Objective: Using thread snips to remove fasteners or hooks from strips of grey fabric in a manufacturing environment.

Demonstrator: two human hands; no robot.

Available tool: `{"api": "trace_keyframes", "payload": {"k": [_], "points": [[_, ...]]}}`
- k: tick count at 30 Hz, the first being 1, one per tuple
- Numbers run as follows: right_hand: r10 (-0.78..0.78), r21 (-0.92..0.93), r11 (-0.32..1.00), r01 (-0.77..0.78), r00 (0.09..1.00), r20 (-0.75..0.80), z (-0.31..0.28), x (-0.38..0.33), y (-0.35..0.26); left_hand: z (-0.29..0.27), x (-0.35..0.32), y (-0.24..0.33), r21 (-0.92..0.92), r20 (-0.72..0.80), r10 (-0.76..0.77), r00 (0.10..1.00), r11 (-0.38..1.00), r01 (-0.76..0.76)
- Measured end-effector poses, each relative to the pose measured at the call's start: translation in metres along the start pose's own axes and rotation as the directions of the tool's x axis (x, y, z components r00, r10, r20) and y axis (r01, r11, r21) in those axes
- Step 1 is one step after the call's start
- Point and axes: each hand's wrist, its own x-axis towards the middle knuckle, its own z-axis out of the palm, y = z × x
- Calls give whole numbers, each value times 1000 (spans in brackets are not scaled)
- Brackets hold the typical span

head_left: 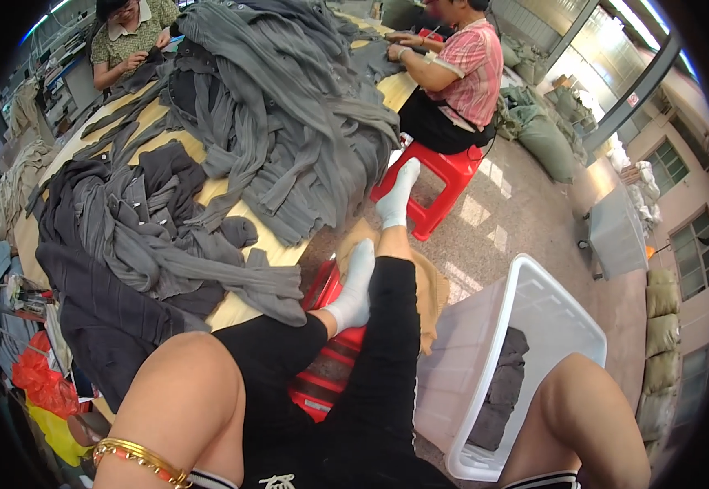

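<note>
At the left, a low, tangled heap of charcoal and grey knitted garments (pixel 146 236) lies on a pale yellow wooden table (pixel 236 308), just beyond the bent left arm (pixel 179 383), which is nearer to it than the bent right arm (pixel 591 407). One long grey sleeve (pixel 199 273) in it runs from upper left down to lower right, its end near the left elbow. Both the left hand and the right hand are below the lower edge, so I cannot tell how far their fingers are open or whether they hold anything; the heap is ahead of the elbow, but its direction from the fingers cannot be told.

Counting left to right: one crumpled red plastic bag (pixel 40 375); that one low heap; one co-worker in a patterned green top (pixel 138 45); one tall mound of grey ribbed garments (pixel 281 122), single pieces too entangled to count; two white-socked feet (pixel 353 289); two red plastic stools (pixel 436 183), one near the feet and one under a second co-worker in a pink checked shirt (pixel 472 69); one white plastic bin (pixel 460 367) just beside the right elbow, with dark grey cloth (pixel 501 391) inside; and one pale wheeled bin (pixel 615 232) well apart.
</note>
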Motion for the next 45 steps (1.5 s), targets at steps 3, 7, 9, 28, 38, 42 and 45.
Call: {"api": "trace_keyframes", "payload": {"k": [3, 7, 9, 28, 38, 42, 45], "points": [[6, 34, 999, -8, 999, 45, 2, -9, -5, 3, -7, 2, 33, 8, 23, 1000, 999, -23], [-26, -40, 999, 26, 1000, 0, 20, -22, -3, -3, -8, 3, 87, -103, 115, 988, 991, -106], [52, 46, 998, -50, 998, -35, 16, -18, -5, 10, -13, 9, 84, -59, 65, 996, 995, -60], [87, 66, 994, -87, 996, 3, 27, -21, -13, -19, 9, 2, 176, -173, 254, 952, 959, -224], [4, -68, 998, -11, 995, -97, 24, -19, -3, 0, -13, 8, 0, -3, 66, 998, 998, -66], [48, -13, 999, -49, 997, -55, 23, -16, -9, 8, -14, 2, 45, -36, 97, 995, 994, -95], [49, -17, 999, -50, 997, -57, 22, -17, -8, 9, -8, -4, 68, -80, 117, 990, 991, -112]]}}
